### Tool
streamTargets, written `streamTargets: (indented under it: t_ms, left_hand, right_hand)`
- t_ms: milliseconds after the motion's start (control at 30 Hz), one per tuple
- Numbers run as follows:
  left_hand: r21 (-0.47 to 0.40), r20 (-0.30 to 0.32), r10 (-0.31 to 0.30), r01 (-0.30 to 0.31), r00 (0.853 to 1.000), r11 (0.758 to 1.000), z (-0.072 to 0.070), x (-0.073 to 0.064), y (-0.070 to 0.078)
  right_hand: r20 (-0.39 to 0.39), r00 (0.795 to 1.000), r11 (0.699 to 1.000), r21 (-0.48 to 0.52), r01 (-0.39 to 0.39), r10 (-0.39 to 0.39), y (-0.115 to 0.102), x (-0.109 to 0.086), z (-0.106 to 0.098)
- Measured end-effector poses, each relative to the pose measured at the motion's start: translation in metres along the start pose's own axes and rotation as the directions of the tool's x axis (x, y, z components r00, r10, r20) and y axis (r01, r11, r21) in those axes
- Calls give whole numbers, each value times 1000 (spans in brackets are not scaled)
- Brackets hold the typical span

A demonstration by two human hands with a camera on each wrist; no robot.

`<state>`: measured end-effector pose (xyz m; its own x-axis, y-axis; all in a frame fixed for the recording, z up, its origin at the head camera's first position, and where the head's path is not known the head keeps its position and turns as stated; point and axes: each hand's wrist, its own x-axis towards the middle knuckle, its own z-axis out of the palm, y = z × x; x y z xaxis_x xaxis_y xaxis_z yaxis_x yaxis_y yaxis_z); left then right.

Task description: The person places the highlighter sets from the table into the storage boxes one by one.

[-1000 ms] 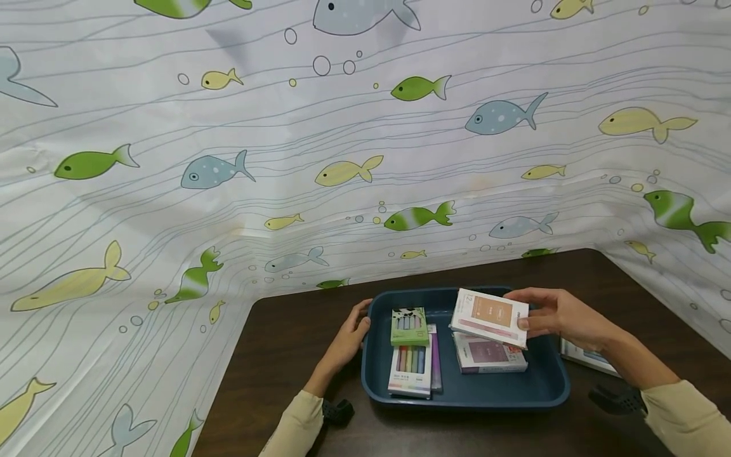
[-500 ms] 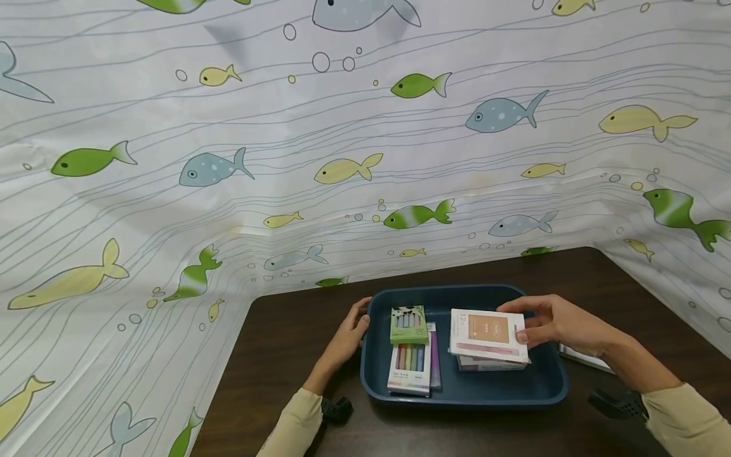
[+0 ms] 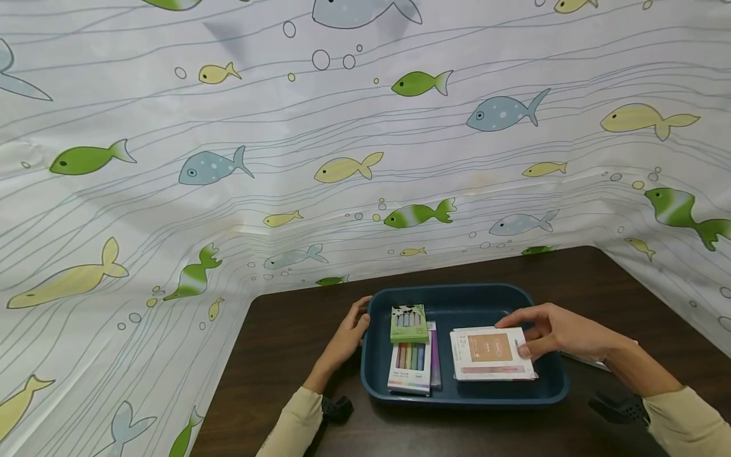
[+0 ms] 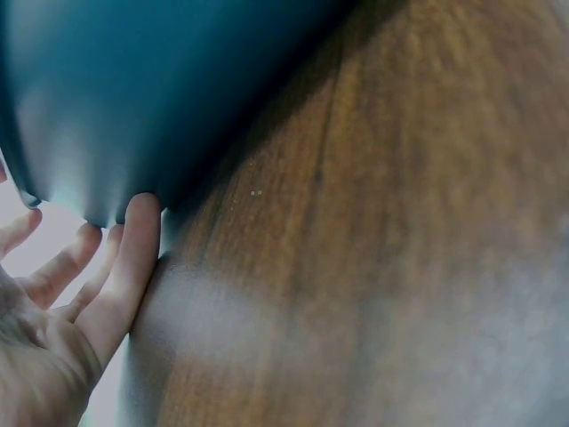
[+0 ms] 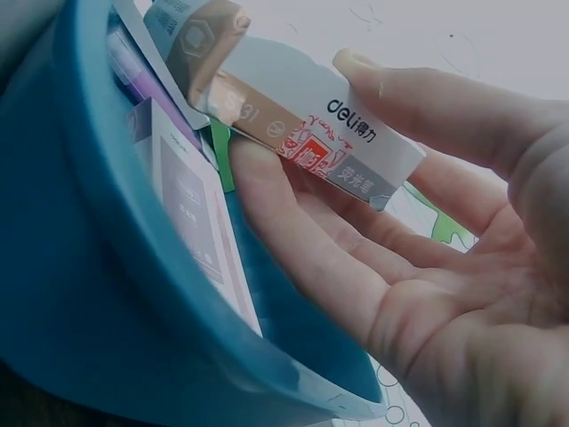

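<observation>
My right hand [image 3: 562, 333] pinches a white and orange box of highlighters [image 3: 493, 352] by its right end, thumb on top and fingers beneath. It is inside the blue plastic bin [image 3: 457, 401], over a purple-and-white box [image 5: 191, 213] that the head view hides. In the right wrist view the highlighter box [image 5: 347, 133] is tilted. The left hand [image 3: 347, 333] touches the bin's left side, and its straight fingers [image 4: 142, 231] meet the outer wall in the left wrist view. At the bin's left lie a green panda box [image 3: 408, 330], a white box of coloured pens [image 3: 410, 365] and a purple pack [image 3: 436, 362].
The bin stands on a dark wooden table [image 3: 274, 355]. Partly behind the right forearm, a white box [image 3: 588, 360] lies on the table right of the bin. Fish-printed sheeting [image 3: 342, 209] rises behind and at both sides.
My right hand has lowered the highlighter box, from tilted above the purple-and-white box to flatter and covering it in the head view. The left hand stays at the bin's side.
</observation>
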<state>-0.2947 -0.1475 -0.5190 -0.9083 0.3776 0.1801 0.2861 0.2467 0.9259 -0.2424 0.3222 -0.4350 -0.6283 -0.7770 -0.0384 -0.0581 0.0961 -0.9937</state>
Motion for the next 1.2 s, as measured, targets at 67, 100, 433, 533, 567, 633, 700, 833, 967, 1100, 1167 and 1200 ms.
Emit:
streamTargets:
  t_ms: [67, 100, 433, 533, 567, 633, 700, 833, 967, 1100, 1167, 1200]
  left_hand:
    - [0, 1, 4, -4, 1000, 1000, 0, 1, 1]
    - [1, 0, 7, -7, 1000, 1000, 0, 1, 1]
    - [-11, 23, -3, 3, 1000, 1000, -2, 2, 3]
    - [-3, 16, 8, -7, 1000, 1000, 0, 1, 3]
    - [-2, 13, 9, -9, 1000, 1000, 0, 1, 3]
    - [4, 8, 10, -10, 1000, 1000, 0, 1, 3]
    - [8, 4, 14, -14, 1000, 1000, 1, 1, 3]
    - [19, -2, 17, -17, 1000, 1000, 0, 1, 4]
    - [26, -4, 15, -15, 1000, 1000, 0, 1, 4]
    - [12, -1, 5, -5, 1000, 1000, 0, -1, 2]
    - [7, 0, 2, -2, 1000, 1000, 0, -1, 2]
    - [3, 0, -2, 2, 1000, 1000, 1, -1, 1]
  right_hand:
    - [4, 1000, 1000, -2, -2, 2, 0, 0, 1]
    - [2, 1000, 1000, -5, -5, 5, 0, 1, 2]
    - [-10, 1000, 999, -44, -29, 29, -3, 5, 6]
    - [-10, 999, 999, -25, -38, 38, 0, 5, 7]
    - [-9, 999, 999, -18, -40, 40, 0, 5, 8]
    - [-4, 999, 999, -4, -46, 46, 1, 5, 9]
    - [5, 999, 999, 7, -50, 50, 1, 4, 10]
    - [31, 997, 996, 52, -66, 64, 1, 4, 11]
    - [44, 996, 995, 63, -81, 79, -1, 4, 12]
    - [-41, 997, 993, -95, -72, 68, -5, 2, 14]
    - [-103, 994, 971, -229, -62, 39, -9, 1, 14]
    - [-134, 991, 953, -296, -60, 21, -11, 0, 14]
